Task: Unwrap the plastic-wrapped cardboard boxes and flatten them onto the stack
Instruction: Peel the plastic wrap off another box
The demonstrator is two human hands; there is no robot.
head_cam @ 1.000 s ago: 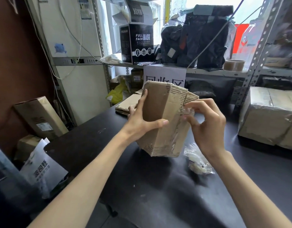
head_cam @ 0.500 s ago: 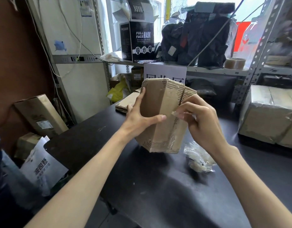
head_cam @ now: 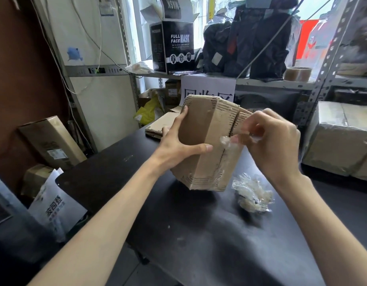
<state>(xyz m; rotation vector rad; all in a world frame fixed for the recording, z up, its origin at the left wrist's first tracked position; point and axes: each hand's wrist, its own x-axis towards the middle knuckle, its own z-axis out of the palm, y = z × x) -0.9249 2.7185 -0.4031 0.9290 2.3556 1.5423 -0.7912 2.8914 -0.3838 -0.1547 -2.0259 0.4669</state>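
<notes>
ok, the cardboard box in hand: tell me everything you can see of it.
The cardboard box is brown corrugated board, its skin torn along top and bottom edges so the flutes show. It is held tilted over the black table. The left hand grips its left face, thumb across the front. Clear plastic film clings along its front seam; the right hand pinches a loose end.
</notes>
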